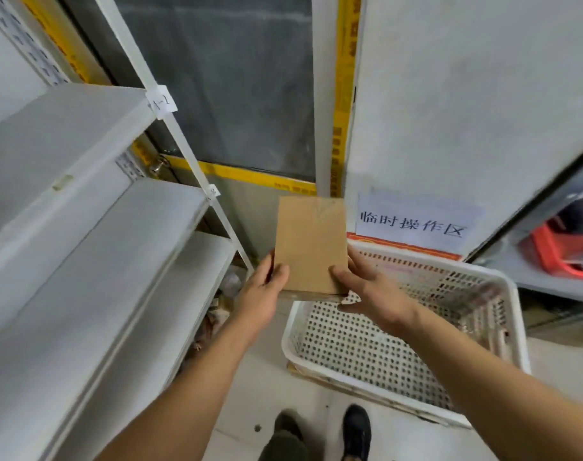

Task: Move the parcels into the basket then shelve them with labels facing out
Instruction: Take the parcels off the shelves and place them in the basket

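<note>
Two hands, the left hand (265, 287) and the right hand (371, 287), hold one flat brown parcel (311, 244) up by its bottom corners, above the white basket (396, 394) and beside the white shelf (94, 227).

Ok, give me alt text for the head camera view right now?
Both hands, left hand and right hand, hold a flat brown parcel upright above an empty white perforated basket on the floor. Bare white shelves stand to the left; no label shows on the parcel's visible face.

White metal shelves (84, 227) stand left of a grey wall (466, 94), above a pale tiled floor (267, 377).
</note>
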